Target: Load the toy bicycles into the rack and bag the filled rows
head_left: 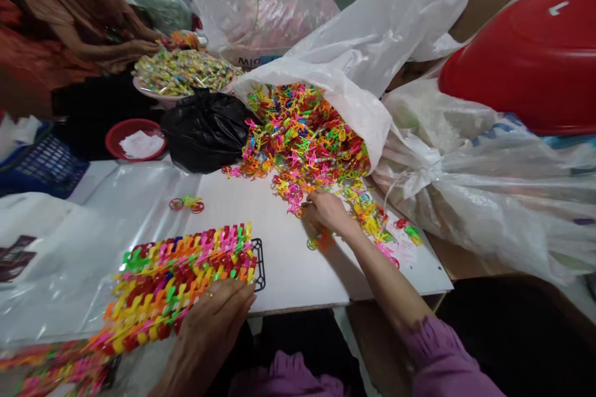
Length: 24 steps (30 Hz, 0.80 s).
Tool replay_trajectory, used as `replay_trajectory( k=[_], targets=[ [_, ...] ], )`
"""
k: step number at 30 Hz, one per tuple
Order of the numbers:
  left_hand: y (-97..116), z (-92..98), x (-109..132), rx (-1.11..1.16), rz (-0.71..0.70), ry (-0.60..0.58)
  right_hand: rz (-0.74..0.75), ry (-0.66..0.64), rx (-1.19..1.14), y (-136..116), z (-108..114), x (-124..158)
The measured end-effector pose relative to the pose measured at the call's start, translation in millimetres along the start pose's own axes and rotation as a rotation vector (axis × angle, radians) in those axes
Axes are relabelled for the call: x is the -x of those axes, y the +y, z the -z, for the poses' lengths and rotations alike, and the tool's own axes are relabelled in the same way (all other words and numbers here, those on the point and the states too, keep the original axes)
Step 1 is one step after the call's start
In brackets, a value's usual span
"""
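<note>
Neat rows of small bright plastic toys [186, 279], which look like tiny bicycles, stand packed on a black plastic rack [259, 265] at the table's front. My left hand [216, 316] lies over the rack's near right corner, fingers stretched out on the toys. At the edge of a large loose heap of the same toys [307, 130], my right hand [326, 209] is bent with thumb and fingers drawn together; what is between the fingertips is hidden. The heap spills out of a white plastic sack [367, 99]. A single toy [187, 203] lies apart, behind the rack.
A black plastic bag [207, 130] and a red basin [112, 139] stand behind the white table [288, 285]. Another person's arm [97, 49] works beside a heaped bowl. Tied sacks [470, 167] and a big red tub [526, 62] fill the right side. A blue basket [51, 161] is at left.
</note>
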<state>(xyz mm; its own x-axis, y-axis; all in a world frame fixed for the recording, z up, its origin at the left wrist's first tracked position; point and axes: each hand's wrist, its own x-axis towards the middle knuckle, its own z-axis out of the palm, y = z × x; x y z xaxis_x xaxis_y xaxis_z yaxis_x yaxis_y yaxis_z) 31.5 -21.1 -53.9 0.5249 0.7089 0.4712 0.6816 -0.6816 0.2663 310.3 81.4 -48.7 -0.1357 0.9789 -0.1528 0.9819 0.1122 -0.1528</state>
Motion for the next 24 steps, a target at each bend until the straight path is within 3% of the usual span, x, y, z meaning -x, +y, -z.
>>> replay_trajectory(
  k=[3,7,10,12,14,18,24],
  targets=[
    [3.7,-0.2,-0.6,-0.027,-0.024,0.028,-0.059,-0.028,0.070,-3.4,-1.8,-14.7],
    [6.9,5.2,-4.9,-0.021,-0.023,0.039,-0.010,-0.020,0.023,-8.7,7.9,-14.6],
    [3.7,14.5,-21.0,-0.015,0.074,0.089,0.109,0.104,-0.365,-26.1,10.7,3.3],
    [-2.7,17.6,-37.8,-0.021,0.147,0.123,0.169,0.154,-0.702,-46.5,-0.4,16.8],
    [-10.7,15.6,-54.3,-0.005,0.158,0.048,0.185,0.143,-0.932,-69.1,-20.9,26.3],
    [-22.2,4.3,-71.2,0.092,0.123,-0.261,0.110,0.147,-1.110,-96.4,-58.7,27.9],
    [-23.7,-1.6,-69.6,0.103,0.162,-0.266,0.181,0.139,-0.997,-96.2,-64.5,20.0]
  ],
)
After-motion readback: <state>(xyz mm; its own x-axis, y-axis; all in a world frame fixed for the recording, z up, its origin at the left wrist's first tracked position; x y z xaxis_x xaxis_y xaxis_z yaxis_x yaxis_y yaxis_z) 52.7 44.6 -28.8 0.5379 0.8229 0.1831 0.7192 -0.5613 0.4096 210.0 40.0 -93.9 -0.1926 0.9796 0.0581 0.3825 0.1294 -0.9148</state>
